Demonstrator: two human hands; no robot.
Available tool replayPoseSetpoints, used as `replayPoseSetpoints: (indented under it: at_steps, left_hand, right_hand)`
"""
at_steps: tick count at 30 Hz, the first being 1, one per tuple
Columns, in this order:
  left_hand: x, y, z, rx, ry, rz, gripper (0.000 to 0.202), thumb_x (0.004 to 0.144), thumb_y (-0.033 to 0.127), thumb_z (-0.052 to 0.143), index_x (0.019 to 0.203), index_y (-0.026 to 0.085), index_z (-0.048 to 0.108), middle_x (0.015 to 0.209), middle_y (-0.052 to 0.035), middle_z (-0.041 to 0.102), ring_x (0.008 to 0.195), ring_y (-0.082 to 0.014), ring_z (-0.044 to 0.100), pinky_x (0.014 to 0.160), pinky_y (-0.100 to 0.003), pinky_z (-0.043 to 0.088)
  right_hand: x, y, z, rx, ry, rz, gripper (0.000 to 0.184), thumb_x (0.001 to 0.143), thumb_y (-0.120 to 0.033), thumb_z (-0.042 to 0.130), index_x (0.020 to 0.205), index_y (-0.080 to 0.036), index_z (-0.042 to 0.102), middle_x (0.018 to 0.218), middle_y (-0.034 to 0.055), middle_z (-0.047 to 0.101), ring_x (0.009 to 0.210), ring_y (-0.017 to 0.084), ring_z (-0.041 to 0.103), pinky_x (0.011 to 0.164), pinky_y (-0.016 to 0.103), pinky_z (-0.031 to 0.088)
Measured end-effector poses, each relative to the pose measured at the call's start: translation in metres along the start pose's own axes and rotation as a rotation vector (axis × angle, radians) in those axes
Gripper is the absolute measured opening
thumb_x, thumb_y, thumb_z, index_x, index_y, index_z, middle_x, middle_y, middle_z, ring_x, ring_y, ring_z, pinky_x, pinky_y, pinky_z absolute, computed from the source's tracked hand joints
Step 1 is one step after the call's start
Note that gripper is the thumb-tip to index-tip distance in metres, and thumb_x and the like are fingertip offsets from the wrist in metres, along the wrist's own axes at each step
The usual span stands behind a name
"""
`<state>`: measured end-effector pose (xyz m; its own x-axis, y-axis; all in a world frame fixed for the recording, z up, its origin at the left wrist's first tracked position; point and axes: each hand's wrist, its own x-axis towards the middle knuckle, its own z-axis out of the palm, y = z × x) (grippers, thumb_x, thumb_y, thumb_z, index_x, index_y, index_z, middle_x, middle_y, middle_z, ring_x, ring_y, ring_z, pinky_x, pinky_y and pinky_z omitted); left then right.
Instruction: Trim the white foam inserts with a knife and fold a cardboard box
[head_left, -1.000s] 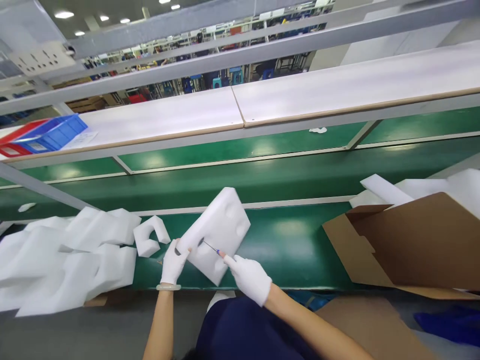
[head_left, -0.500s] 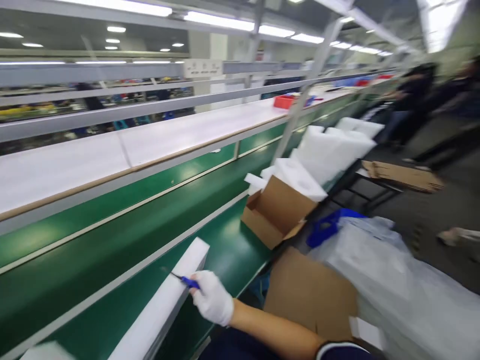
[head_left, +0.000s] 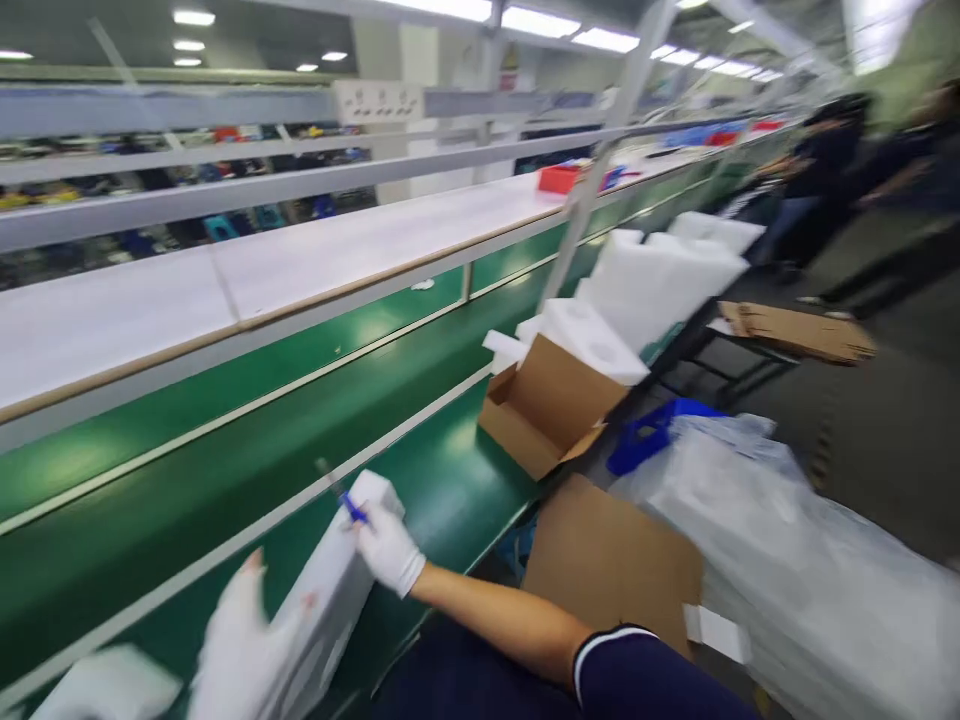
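A white foam block point(head_left: 330, 590) lies tilted on the green conveyor belt point(head_left: 225, 470) in front of me. My right hand point(head_left: 390, 548), in a white glove, is closed around a thin blue-handled tool point(head_left: 341, 492) and rests on the block's far end. My left hand point(head_left: 244, 640), also gloved, shows blurred at the bottom left, fingers spread against the block's near side. Whether it grips the block is unclear.
An open cardboard box point(head_left: 544, 405) with white foam pieces point(head_left: 645, 285) behind it stands on the belt to the right. A clear plastic bag point(head_left: 787, 560) and flat cardboard point(head_left: 615, 565) lie beside me. People point(head_left: 825, 180) stand at the far right. A red bin point(head_left: 559, 178) sits on the white shelf.
The view has swung to the right along the line. My left hand has come back into view against the foam block. My right hand with the tool has lifted slightly on the block.
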<state>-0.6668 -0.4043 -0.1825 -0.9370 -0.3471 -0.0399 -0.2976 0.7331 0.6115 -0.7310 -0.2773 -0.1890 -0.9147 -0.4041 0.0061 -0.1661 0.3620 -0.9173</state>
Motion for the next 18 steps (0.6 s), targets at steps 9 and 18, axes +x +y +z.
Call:
replayPoseSetpoints:
  at_steps: [9,18]
  left_hand:
    - [0.014,0.018,0.013,0.409,-0.193,-0.003,0.061,0.073,0.027,0.056,0.130,0.013,0.041,0.122,-0.0175,0.057,0.106,-0.0326,0.056,0.084,-0.039,0.042]
    - [0.022,0.025,0.023,0.433,-0.148,-0.035,0.039,0.075,0.037,0.060,0.107,0.017,0.051,0.102,-0.0111,0.061,0.093,-0.0291,0.059,0.072,-0.035,0.040]
  right_hand:
    - [-0.017,0.021,-0.065,-0.532,-0.064,-0.056,0.041,0.091,-0.021,0.037,0.129,-0.023,0.053,0.100,0.0040,0.069,0.084,0.017,0.065,0.076,0.025,0.048]
    - [-0.029,0.012,-0.054,-0.959,-0.363,-0.046,0.045,0.094,-0.023,0.036,0.136,-0.030,0.047,0.094,0.0065,0.066,0.078,0.018,0.065,0.065,0.026,0.045]
